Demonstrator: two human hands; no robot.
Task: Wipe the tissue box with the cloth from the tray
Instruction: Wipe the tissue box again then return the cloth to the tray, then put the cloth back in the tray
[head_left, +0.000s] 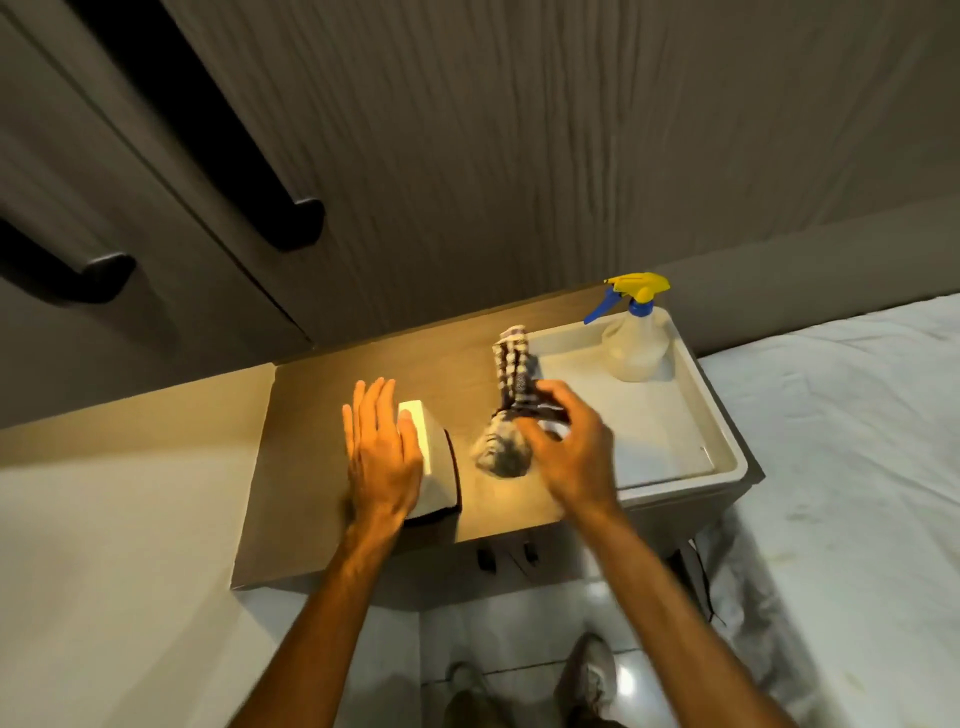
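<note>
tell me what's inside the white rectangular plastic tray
Only a clear spray bottle with a blue and yellow trigger stands in the white tray, at its far end. The right hand and the checked cloth it holds cover the tray's near-left corner.

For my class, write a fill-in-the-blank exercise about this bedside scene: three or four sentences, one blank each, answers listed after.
1. The right hand grips a checked ____.
2. The left hand lies flat on the tissue ____.
3. The spray bottle with the yellow and blue head stands inside the white ____.
4. The tray sits on the side of the small table nearest the ____.

Answers: cloth; box; tray; bed
</note>
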